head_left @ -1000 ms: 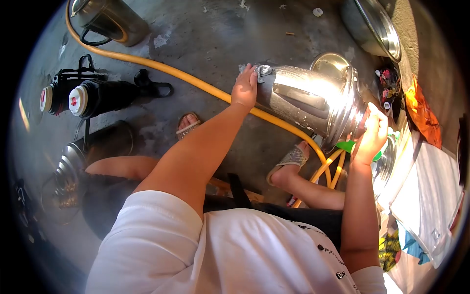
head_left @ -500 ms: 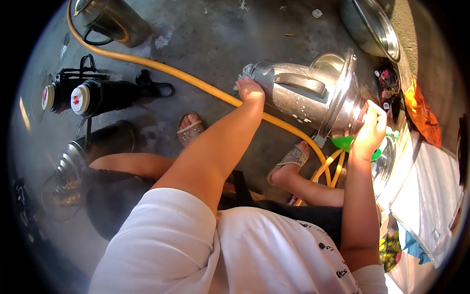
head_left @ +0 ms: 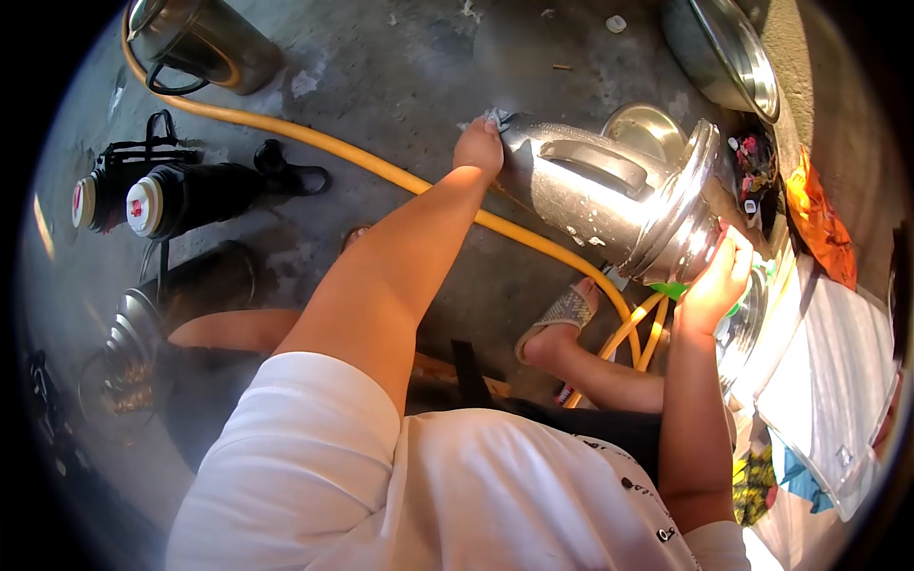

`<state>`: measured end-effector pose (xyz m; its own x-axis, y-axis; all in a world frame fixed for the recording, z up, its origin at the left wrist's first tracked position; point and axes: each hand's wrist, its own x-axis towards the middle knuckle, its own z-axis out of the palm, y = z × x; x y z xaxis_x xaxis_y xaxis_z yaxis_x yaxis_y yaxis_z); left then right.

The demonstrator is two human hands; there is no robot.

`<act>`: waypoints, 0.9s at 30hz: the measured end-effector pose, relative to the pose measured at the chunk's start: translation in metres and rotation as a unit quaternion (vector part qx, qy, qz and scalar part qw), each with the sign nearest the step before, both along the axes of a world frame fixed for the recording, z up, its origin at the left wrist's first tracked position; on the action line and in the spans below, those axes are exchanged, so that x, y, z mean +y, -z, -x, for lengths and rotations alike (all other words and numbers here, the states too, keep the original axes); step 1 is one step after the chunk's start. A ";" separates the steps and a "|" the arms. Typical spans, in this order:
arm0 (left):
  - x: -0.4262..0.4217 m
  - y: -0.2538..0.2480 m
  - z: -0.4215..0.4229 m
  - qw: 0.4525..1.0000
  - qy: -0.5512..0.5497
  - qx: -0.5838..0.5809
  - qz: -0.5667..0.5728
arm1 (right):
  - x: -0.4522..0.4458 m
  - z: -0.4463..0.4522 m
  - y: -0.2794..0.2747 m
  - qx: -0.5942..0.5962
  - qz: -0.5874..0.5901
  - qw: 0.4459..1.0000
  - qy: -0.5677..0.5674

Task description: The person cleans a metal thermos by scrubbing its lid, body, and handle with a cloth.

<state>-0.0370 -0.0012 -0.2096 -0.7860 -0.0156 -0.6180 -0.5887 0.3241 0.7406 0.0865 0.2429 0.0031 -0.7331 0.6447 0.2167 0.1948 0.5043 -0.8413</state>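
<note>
A large steel can (head_left: 571, 195) with a side handle and a wide flanged neck lies tilted across the front of me, wet with white foam spots. My left hand (head_left: 479, 145) is at its base end, fingers closed on a crumpled greyish scrubbing cloth (head_left: 499, 118) against the metal. At the other end, my right hand (head_left: 719, 281) grips the can's mouth, the fingertips partly hidden by the rim. A round steel lid or dish (head_left: 645, 130) shows behind the can. Under the mouth, a green item (head_left: 671, 290) is partly covered by my right hand.
A yellow hose (head_left: 362, 157) runs across the concrete floor beneath my left arm. Two black flasks (head_left: 205, 195), a steel jug (head_left: 214, 48) and a stepped metal vessel (head_left: 190, 285) are on the left. A steel basin (head_left: 719, 57) and an orange bag (head_left: 819, 224) are at right.
The can has shifted slightly right and down at its mouth end. My left hand has moved a little up with the cloth around the base; my right hand has dropped slightly with the rim.
</note>
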 end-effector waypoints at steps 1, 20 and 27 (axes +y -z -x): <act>0.012 -0.006 -0.012 0.989 -0.018 0.140 0.043 | 0.002 -0.001 0.001 0.012 0.014 1.000 -0.004; 0.057 -0.067 -0.087 0.961 -0.139 0.232 -0.058 | -0.014 0.011 -0.005 0.013 0.010 0.999 0.028; 0.094 -0.133 -0.130 0.921 -0.021 0.381 -0.080 | 0.001 0.005 0.004 0.027 0.122 0.988 0.087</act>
